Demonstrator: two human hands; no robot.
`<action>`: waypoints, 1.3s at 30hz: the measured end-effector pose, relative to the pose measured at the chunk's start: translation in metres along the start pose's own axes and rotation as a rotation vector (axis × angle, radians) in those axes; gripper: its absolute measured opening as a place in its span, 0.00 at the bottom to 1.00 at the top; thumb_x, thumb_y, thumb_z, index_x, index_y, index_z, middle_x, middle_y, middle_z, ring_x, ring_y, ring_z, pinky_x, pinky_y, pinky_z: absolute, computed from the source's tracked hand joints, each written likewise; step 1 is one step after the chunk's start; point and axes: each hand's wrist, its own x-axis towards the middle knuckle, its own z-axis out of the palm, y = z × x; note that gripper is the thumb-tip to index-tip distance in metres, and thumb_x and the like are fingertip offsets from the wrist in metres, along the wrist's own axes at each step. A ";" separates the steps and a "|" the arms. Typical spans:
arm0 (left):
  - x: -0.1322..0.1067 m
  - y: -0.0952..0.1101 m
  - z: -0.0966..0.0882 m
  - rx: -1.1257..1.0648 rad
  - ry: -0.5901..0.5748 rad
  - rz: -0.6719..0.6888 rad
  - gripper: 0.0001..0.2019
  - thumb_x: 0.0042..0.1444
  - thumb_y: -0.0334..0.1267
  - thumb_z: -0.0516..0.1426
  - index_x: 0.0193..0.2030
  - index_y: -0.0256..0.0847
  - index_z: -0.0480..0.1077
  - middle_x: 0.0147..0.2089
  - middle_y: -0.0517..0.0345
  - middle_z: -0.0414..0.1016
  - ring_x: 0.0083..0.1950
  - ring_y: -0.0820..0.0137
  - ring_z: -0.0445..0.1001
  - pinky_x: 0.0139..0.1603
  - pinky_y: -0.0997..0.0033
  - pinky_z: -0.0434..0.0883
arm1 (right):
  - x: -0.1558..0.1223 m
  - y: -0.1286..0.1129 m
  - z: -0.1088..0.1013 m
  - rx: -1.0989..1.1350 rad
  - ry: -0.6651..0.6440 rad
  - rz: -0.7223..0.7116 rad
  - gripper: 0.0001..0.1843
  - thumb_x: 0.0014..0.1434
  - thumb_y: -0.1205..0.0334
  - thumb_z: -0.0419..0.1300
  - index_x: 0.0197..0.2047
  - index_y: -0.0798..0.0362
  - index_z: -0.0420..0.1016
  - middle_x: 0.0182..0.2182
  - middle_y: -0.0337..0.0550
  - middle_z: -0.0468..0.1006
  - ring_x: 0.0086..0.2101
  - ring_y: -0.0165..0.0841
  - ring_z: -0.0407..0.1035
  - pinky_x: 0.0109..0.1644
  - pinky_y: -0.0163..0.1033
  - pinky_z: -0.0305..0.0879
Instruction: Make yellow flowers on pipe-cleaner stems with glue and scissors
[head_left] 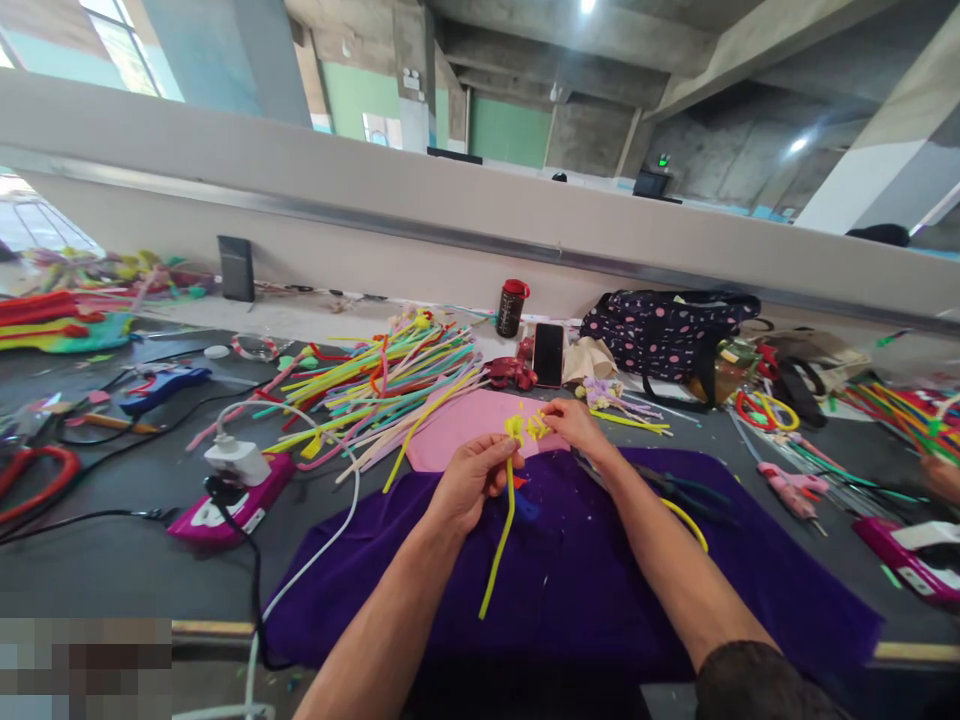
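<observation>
My left hand (480, 475) pinches a yellow pipe cleaner (501, 550) whose lower end hangs down free. At its top, just above my thumb, is a small yellow cluster (514, 427) like a flower head. My right hand (576, 425) is close beside it, fingers bent and closed near some small yellow pieces (537, 426). Whether those pieces sit in my fingertips or lie behind them is hard to make out. Under both hands are a pink mat (442, 430) and a purple cloth (600, 560). A blue-and-red tool lies partly hidden below my left hand.
A pile of coloured pipe cleaners (390, 385) lies left of the mat. Behind stand a phone (548, 355), a dark red-lidded bottle (511, 308) and a patterned bag (667, 335). Dark-handled pliers (690, 492) rest right. A white cable (352, 500) crosses from a magenta power strip (232, 505). Another person's hand (943, 475) shows far right.
</observation>
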 end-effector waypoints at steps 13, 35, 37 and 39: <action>0.001 0.000 0.005 0.040 0.032 -0.053 0.12 0.46 0.43 0.59 0.26 0.34 0.68 0.22 0.61 0.68 0.15 0.85 0.56 0.13 0.83 0.49 | -0.010 -0.001 -0.008 -0.272 -0.240 -0.169 0.08 0.51 0.65 0.57 0.34 0.49 0.76 0.36 0.42 0.74 0.39 0.36 0.66 0.40 0.35 0.57; 0.007 0.005 -0.013 -0.158 0.149 -0.061 0.11 0.44 0.42 0.59 0.30 0.35 0.69 0.24 0.59 0.72 0.13 0.85 0.56 0.11 0.83 0.47 | -0.023 -0.051 -0.016 0.553 -0.223 0.057 0.10 0.51 0.58 0.54 0.34 0.55 0.66 0.23 0.37 0.70 0.19 0.25 0.64 0.19 0.28 0.56; 0.007 0.003 -0.012 -0.158 0.129 -0.085 0.12 0.44 0.43 0.59 0.30 0.34 0.70 0.25 0.58 0.72 0.14 0.84 0.57 0.11 0.83 0.48 | -0.040 -0.068 -0.017 0.900 -0.187 0.184 0.10 0.48 0.57 0.59 0.32 0.54 0.66 0.26 0.39 0.72 0.21 0.25 0.65 0.19 0.28 0.55; 0.008 0.000 -0.011 -0.167 0.109 -0.111 0.12 0.44 0.43 0.59 0.28 0.34 0.70 0.24 0.58 0.72 0.14 0.84 0.58 0.11 0.83 0.49 | -0.053 -0.080 -0.016 1.083 -0.118 0.240 0.10 0.45 0.59 0.62 0.30 0.54 0.68 0.26 0.39 0.73 0.21 0.25 0.65 0.18 0.28 0.55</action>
